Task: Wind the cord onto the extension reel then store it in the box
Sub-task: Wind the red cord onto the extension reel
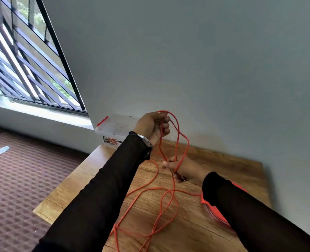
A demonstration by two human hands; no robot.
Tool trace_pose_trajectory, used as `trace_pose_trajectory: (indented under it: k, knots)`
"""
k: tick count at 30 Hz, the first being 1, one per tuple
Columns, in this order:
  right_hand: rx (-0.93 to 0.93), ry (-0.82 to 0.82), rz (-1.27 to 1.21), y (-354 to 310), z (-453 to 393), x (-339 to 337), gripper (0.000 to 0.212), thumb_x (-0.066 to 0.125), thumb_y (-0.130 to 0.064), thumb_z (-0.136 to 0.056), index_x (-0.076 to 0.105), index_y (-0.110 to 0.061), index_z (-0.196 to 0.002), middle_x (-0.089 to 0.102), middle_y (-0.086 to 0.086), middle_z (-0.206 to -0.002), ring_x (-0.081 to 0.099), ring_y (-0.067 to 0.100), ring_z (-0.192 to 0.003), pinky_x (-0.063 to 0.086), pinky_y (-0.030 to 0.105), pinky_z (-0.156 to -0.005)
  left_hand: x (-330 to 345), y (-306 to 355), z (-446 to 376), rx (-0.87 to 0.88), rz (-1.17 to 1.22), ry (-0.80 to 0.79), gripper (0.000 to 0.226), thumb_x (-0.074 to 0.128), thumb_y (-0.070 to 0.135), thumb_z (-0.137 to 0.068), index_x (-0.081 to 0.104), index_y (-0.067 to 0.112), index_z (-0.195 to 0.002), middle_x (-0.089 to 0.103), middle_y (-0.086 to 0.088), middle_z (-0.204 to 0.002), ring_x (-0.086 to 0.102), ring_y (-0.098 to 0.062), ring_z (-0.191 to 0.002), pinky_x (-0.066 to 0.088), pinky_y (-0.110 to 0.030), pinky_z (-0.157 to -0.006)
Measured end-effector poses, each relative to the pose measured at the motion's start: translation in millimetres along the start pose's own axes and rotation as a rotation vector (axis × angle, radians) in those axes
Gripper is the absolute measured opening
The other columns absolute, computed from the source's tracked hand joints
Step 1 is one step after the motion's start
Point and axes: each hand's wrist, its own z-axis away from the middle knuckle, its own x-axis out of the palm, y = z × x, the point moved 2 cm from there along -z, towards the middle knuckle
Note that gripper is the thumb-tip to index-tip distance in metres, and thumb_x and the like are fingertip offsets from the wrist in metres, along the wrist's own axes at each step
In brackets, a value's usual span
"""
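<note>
Nearest of all, below both hands, the loose orange cord [150,202] sprawls in crossing loops over the wooden tabletop [196,233], some of it trailing out of sight at the bottom edge. Just under the right forearm sits the orange extension reel [214,211], half hidden by the black sleeve [259,215], with one strand running from it toward the loops. Up a little, the right hand [183,170] has its grip pinched shut on the cord, a couple of strands passing between the fingers, close above the wood. Higher and to its left, the left hand [153,127] is raised, its grip curled closed around the top of a tall hanging loop, so the cord drapes down from one hand to the other. This looks like untangling and gathering slack before winding, with little of the task done, I'd say. To do it well, the right grip should let the cord slide through lightly while the left keeps the loop lifted clear, so crossings fall open rather than cinching into knots; feeding toward the reel from the strand nearest it would avoid dragging the pile. Beyond the left hand, against the wall [205,60], waits the clear box [114,128] with its red latch, well apart from the reel.
</note>
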Motion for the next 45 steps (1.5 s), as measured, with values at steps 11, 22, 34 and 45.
trace_pose_trajectory:
  k: [11, 22, 34, 45]
  knots:
    - [-0.096, 0.093, -0.397, -55.4, 5.6, -48.2, 0.023, 0.047, -0.021, -0.098, 0.059, -0.01, -0.081, 0.05, -0.001, -0.05, 0.047, 0.009, -0.037, 0.037, 0.017, -0.035, -80.8, -125.2, 16.3, -0.322, -0.68, -0.183, 0.01, 0.06, 0.017, -0.085, 0.069, 0.022, -0.086, 0.071, 0.002, -0.096, 0.061, -0.014, -0.088, 0.041, -0.032, -0.079]
    - [0.032, 0.325, -0.052, -54.4, 16.4, -83.2, 0.025, 0.041, -0.02, -0.099, 0.058, -0.009, -0.084, 0.049, 0.004, -0.066, 0.044, 0.014, -0.053, 0.038, 0.02, -0.04, -125.0, -39.2, -8.0, -0.076, -0.48, -0.003, 0.031, 0.052, 0.0, -0.088, 0.045, 0.011, -0.06, 0.038, 0.005, -0.038, 0.041, -0.01, -0.035, 0.048, -0.029, -0.056]
    - [0.094, 0.666, 0.006, -16.1, 7.5, -156.6, 0.014, 0.044, -0.008, -0.092, 0.055, -0.005, -0.084, 0.047, 0.009, -0.067, 0.044, 0.022, -0.055, 0.036, 0.03, -0.05, -227.8, -0.1, -0.1, -0.112, -1.02, 0.54, 0.023, 0.074, 0.018, -0.076, 0.065, 0.009, -0.056, 0.053, -0.004, -0.049, 0.05, -0.021, -0.049, 0.038, -0.024, -0.051]
    - [0.018, 0.452, 0.489, -27.3, 0.4, -118.1, 0.016, 0.049, -0.008, -0.089, 0.063, 0.001, -0.086, 0.06, 0.018, -0.075, 0.052, 0.027, -0.058, 0.042, 0.032, -0.056, -91.8, 93.7, -1.6, 0.034, -1.133, 0.13, 0.018, 0.076, 0.024, -0.077, 0.074, 0.007, -0.073, 0.061, -0.002, -0.051, 0.052, -0.012, -0.042, 0.046, -0.019, -0.044]
